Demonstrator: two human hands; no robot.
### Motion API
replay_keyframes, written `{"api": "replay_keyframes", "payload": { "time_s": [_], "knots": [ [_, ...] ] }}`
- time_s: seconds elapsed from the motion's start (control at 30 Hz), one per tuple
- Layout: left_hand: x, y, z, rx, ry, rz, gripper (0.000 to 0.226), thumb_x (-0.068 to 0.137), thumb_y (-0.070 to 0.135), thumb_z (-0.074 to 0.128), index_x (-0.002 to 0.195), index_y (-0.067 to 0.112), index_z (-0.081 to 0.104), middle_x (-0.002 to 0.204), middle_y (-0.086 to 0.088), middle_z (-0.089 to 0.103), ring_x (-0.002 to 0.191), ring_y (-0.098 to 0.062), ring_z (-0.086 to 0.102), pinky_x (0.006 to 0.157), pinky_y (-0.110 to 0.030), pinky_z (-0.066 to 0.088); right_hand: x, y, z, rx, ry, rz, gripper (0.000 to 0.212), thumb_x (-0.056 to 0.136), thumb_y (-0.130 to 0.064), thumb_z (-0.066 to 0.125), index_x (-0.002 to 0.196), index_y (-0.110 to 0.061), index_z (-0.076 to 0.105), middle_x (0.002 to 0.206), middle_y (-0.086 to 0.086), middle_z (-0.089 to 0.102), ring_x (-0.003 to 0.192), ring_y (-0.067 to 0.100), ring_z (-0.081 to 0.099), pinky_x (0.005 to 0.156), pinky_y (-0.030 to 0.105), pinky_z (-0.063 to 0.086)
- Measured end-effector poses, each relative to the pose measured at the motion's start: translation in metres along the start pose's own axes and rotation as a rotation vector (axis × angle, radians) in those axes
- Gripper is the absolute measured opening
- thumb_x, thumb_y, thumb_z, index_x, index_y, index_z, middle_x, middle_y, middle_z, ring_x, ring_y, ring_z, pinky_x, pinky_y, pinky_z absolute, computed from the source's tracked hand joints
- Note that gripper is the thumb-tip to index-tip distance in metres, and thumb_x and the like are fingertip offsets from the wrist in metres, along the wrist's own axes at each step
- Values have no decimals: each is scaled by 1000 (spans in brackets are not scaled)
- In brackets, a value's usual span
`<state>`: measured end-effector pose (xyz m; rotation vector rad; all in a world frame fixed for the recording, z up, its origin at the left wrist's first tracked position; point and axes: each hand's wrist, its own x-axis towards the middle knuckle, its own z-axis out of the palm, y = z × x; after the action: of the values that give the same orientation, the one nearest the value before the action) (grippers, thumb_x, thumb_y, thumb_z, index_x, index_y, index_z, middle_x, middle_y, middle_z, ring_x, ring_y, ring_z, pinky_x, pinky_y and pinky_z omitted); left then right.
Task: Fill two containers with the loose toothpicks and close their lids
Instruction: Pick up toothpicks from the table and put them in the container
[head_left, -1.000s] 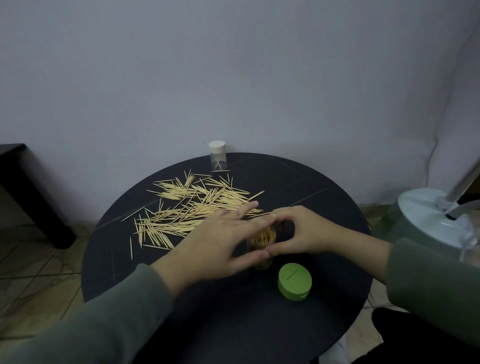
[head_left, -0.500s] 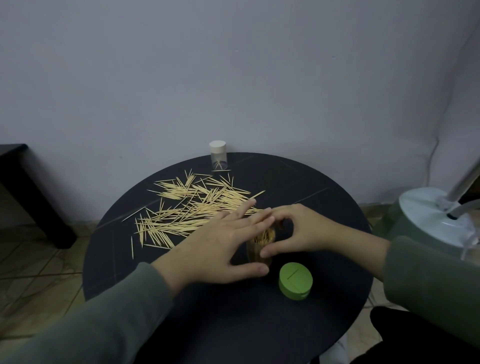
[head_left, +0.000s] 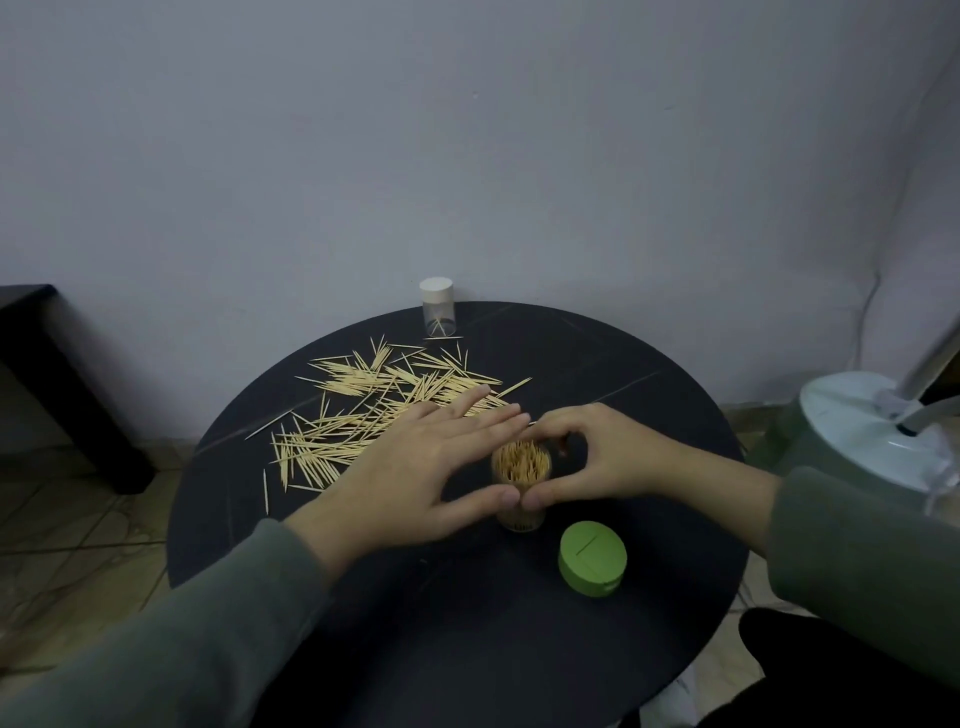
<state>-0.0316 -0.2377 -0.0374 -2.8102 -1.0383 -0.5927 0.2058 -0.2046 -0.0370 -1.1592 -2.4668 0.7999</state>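
Reaching in over the round table (head_left: 519, 649), the left hand (head_left: 415, 467) is relaxed with straight fingers, its thumb against the open container (head_left: 521, 467), while the right hand (head_left: 613, 457) curls thumb and forefinger round the other side, grasping it. The container stands upright between both hands, packed with toothpicks. A green lid (head_left: 592, 558) lies just beside it on the person's side, and loose toothpicks (head_left: 374, 410) lie spread beyond the left hand.

No readable text, label, brand, number or sign on anything in view.
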Motion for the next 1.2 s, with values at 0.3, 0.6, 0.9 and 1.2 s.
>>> {"api": "replay_keyframes", "payload": {
  "time_s": [0.3, 0.6, 0.9, 1.2],
  "knots": [
    [1, 9, 4, 33, -80, 64, 63, 95, 62, 33, 142, 21, 46, 147, 8, 44, 147, -12, 15, 109, -40, 31, 2, -4, 0, 38, -8, -10, 33, 65, -60, 75, 92, -50, 60, 94, -11, 62, 87, 10, 56, 77, 41, 52],
    [-3, 9, 9, 65, -104, -39, 70, 92, 68, 28, 150, 28, 27, 157, 12, 18, 148, -12, 3, 111, -36, 19, 4, -2, -1, -13, -4, -26, 36, 67, -58, 76, 97, -53, 56, 89, -17, 59, 84, 8, 54, 76, 40, 51],
    [-5, 3, -2, -163, -98, -194, 62, 91, 68, 23, 147, 42, 23, 157, 18, 19, 146, -1, 3, 113, -32, 10, 10, -4, -2, 111, 49, -85, 69, 72, -75, 55, 123, -27, 62, 107, -7, 62, 102, 13, 57, 86, 41, 49],
    [-37, -54, -29, 170, -113, -769, 24, 94, 24, 53, 114, 32, 63, 115, 7, 59, 106, -15, 56, 90, -33, 50, 39, -80, 13, -501, 328, -214, 30, 92, -38, 59, 121, -36, 63, 118, -14, 61, 109, 9, 51, 98, 39, 29]
  ]
}}
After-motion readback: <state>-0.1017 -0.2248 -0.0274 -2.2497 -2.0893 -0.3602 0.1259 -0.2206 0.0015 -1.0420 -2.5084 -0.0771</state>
